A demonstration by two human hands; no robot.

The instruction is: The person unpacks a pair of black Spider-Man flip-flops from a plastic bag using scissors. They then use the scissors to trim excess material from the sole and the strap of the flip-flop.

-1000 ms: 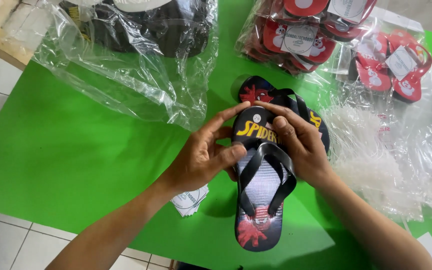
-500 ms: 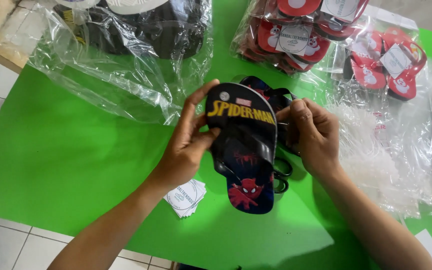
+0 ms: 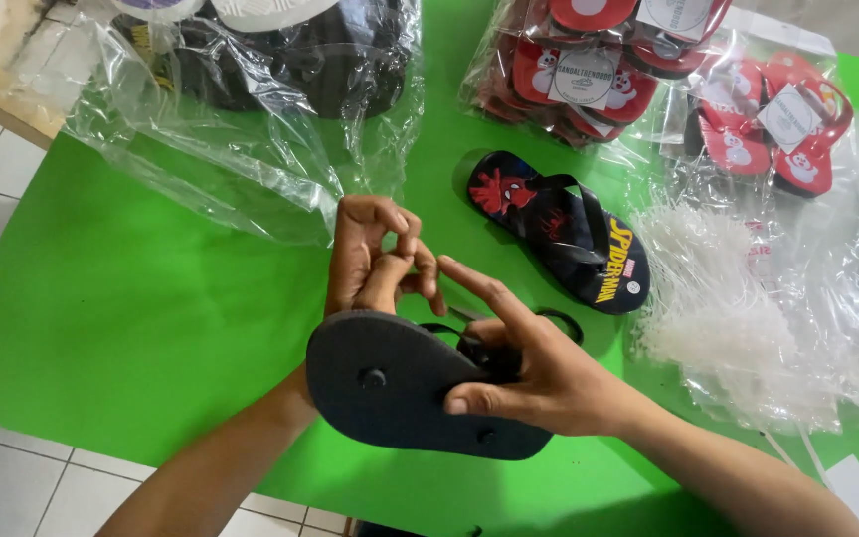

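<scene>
1. Working over the green table, I have clear bags of sandals at the far edge: dark ones to the left, red ones to the right, and a heap of thin white plastic ties in a bag beside my right forearm.
2. Lying flat near the middle is the mate, a dark printed flip-flop, sole down, well apart from my hands.
3. I hold the upturned flip-flop above the near table edge, grey underside facing me, strap plugs showing. It looks light, foamy and bendy, not fragile; I judge the edge of the sole and the strap to be the safest places to hold.
4. My right hand is closed on it, thumb pressed on the sole, fingers around the strap behind.
5. My left hand pinches its fingertips together just above the sole; whether they grip anything I cannot tell.
</scene>
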